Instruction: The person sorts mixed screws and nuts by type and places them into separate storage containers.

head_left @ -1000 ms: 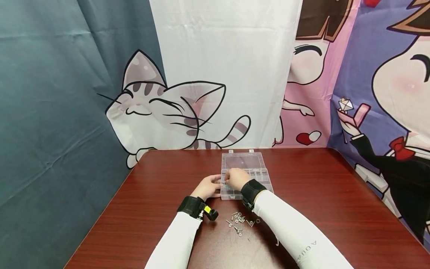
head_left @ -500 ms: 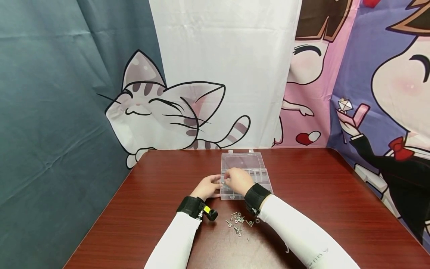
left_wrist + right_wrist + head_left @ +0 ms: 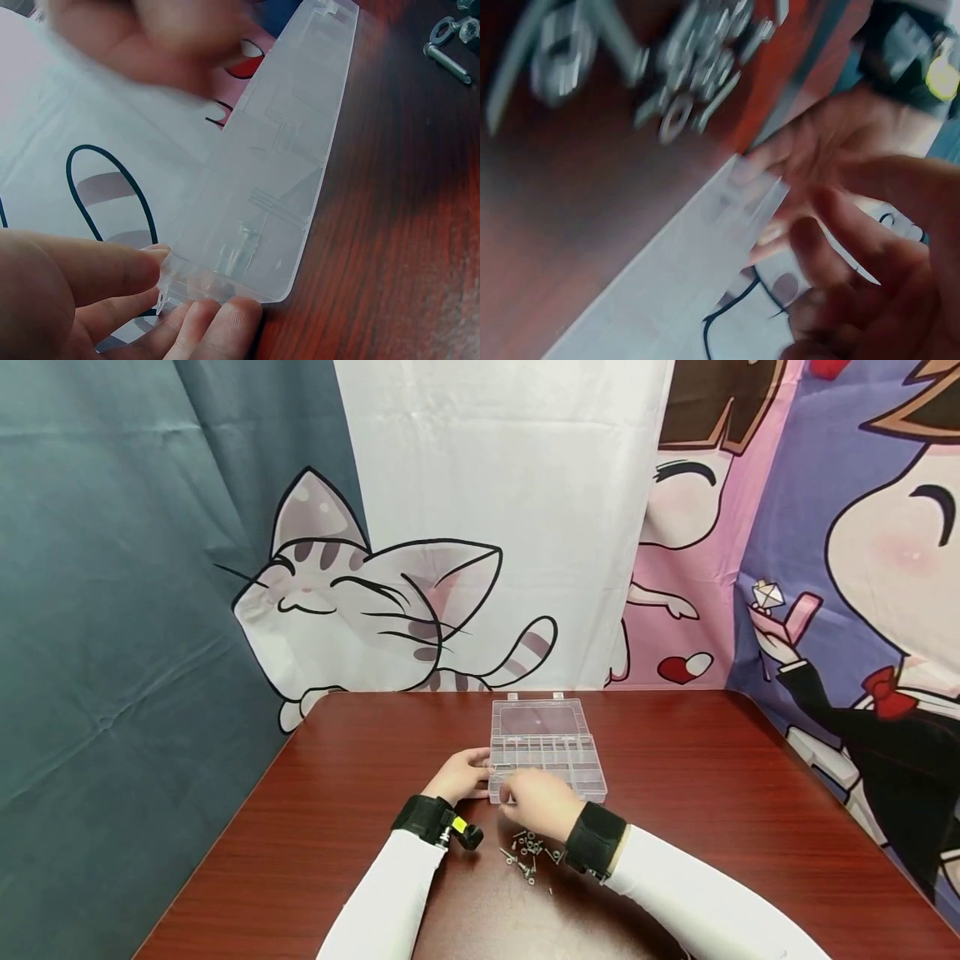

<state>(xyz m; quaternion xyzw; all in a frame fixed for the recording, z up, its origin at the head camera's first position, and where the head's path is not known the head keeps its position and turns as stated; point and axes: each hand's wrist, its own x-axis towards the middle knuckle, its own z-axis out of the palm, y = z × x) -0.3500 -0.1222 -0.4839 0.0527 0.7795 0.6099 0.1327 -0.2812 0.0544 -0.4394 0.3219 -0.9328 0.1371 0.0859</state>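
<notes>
A clear plastic compartment box lies on the table with its lid folded back. At its left end my left hand grips the corner, thumb on the rim and fingers against the outer wall. A few screws show through the wall near those fingers. My right hand hovers over the box's front edge, fingers loosely bent. It is blurred in the right wrist view, with nothing visible between the fingers. Just nearer to me lies a loose pile of screws, nuts and washers.
The dark red wooden table extends on both sides of the box. Behind it hangs a printed cloth with a cartoon cat. A single tiny piece lies apart in front of the pile.
My right hand has left the box's left compartments and come back toward me, above the front edge near the pile. My left hand keeps its place on the box.
</notes>
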